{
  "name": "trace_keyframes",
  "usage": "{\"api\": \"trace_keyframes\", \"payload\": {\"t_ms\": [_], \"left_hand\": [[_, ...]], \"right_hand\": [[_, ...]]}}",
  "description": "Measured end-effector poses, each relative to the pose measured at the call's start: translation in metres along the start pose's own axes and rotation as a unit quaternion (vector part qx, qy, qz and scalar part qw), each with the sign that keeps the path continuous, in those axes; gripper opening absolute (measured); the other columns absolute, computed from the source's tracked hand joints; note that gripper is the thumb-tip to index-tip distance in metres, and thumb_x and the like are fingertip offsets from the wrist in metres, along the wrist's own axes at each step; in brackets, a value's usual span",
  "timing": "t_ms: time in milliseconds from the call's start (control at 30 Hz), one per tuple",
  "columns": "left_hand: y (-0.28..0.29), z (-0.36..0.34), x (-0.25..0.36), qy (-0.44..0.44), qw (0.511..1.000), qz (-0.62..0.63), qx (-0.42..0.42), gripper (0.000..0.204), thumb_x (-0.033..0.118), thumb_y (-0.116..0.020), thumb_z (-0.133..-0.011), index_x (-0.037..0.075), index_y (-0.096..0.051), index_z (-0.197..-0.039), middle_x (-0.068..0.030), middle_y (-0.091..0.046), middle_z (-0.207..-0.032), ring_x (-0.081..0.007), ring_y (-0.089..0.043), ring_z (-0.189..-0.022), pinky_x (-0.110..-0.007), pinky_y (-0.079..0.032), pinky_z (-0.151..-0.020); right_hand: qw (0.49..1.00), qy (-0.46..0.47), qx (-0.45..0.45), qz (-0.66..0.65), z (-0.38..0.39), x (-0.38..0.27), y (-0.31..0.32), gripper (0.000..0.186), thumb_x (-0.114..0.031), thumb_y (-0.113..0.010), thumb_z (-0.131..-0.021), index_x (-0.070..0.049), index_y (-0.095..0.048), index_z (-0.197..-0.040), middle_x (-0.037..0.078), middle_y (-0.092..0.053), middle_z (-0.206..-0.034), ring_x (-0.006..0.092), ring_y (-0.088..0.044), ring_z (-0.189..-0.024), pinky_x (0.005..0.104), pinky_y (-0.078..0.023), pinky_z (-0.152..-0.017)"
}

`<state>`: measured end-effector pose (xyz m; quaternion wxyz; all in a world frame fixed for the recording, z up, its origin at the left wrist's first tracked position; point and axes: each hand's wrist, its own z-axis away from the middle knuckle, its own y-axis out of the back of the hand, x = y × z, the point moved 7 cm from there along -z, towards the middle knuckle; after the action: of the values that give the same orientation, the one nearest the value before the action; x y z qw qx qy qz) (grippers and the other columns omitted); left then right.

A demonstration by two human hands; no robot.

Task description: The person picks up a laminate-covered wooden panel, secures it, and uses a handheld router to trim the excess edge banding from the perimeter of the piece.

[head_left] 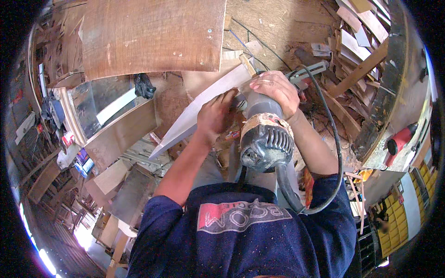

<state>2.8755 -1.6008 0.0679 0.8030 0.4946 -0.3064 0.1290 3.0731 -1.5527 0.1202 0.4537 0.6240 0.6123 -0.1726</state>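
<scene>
In the head view my right hand (276, 90) is wrapped over the top of a grey and black power tool (264, 143) with a vented housing, a tan band and a thick cord. My left hand (215, 113) has its fingers curled beside the tool's front; what they grip is hidden. A long pale board (194, 111) lies slanted just left of both hands, with a short wooden strip (247, 65) at its upper end. A slotted metal plate (315, 69) sticks out to the right beyond my right hand.
A large plywood panel (148, 32) is above left, an open wooden box (116, 125) with a black bag (144, 87) at left. Piled offcuts (361, 46) fill the upper right; a red tool (398, 143) rests on a panel at right. Scrap wood and cords lie around.
</scene>
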Motion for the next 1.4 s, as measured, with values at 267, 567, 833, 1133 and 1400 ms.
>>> {"api": "trace_keyframes", "payload": {"t_ms": [267,567,833,1133,1400], "left_hand": [[-0.001,-0.001,-0.001,-0.015,1.0,-0.015,0.012,0.052,0.019,-0.073,-0.091,0.012,-0.06,-0.141,-0.0119,-0.071,-0.132,-0.0344,-0.07,-0.116,-0.046,-0.059,-0.094],[-0.018,0.002,-0.015,0.034,0.99,0.132,0.023,0.047,0.015,-0.076,-0.088,0.012,-0.066,-0.134,-0.0134,-0.074,-0.128,-0.0341,-0.073,-0.108,-0.046,-0.062,-0.086],[-0.015,0.002,0.002,0.023,0.998,-0.061,0.001,0.055,0.013,-0.069,-0.088,0.015,-0.062,-0.143,-0.0137,-0.073,-0.131,-0.0337,-0.071,-0.114,-0.045,-0.059,-0.095],[-0.011,-0.005,-0.006,0.062,0.996,-0.064,-0.026,0.05,0.027,-0.064,-0.099,0.014,-0.06,-0.147,-0.0228,-0.072,-0.128,-0.041,-0.071,-0.115,-0.049,-0.057,-0.097],[0.003,-0.035,0.024,0.017,0.996,0.085,0.024,0.043,0.031,-0.067,-0.104,0.011,-0.062,-0.142,-0.0179,-0.072,-0.132,-0.035,-0.07,-0.122,-0.045,-0.053,-0.106]], "right_hand": [[1.0,0.01,0.009,0.001,-0.007,0.004,-0.001,0.059,-0.032,-0.086,-0.066,0.0,-0.069,-0.113,0.017,-0.075,-0.11,0.038,-0.072,-0.104,0.0504,-0.056,-0.095],[0.999,0.006,0.043,0.026,-0.02,0.011,0.003,0.048,-0.024,-0.084,-0.072,-0.002,-0.071,-0.113,0.014,-0.076,-0.108,0.0372,-0.073,-0.102,0.0493,-0.057,-0.094],[0.982,-0.14,0.118,0.056,0.049,0.001,0.069,0.057,-0.035,-0.086,-0.08,0.0,-0.067,-0.121,0.016,-0.075,-0.114,0.0357,-0.069,-0.11,0.0485,-0.052,-0.102],[0.951,-0.214,0.207,0.089,0.152,-0.038,0.074,0.07,-0.035,-0.081,-0.072,0.0,-0.059,-0.129,0.016,-0.07,-0.121,0.0323,-0.063,-0.116,0.0466,-0.048,-0.107],[0.938,-0.254,0.222,0.081,0.192,-0.065,0.067,0.069,-0.032,-0.081,-0.073,-0.001,-0.057,-0.129,0.016,-0.068,-0.12,0.0328,-0.064,-0.112,0.046,-0.051,-0.102]]}}
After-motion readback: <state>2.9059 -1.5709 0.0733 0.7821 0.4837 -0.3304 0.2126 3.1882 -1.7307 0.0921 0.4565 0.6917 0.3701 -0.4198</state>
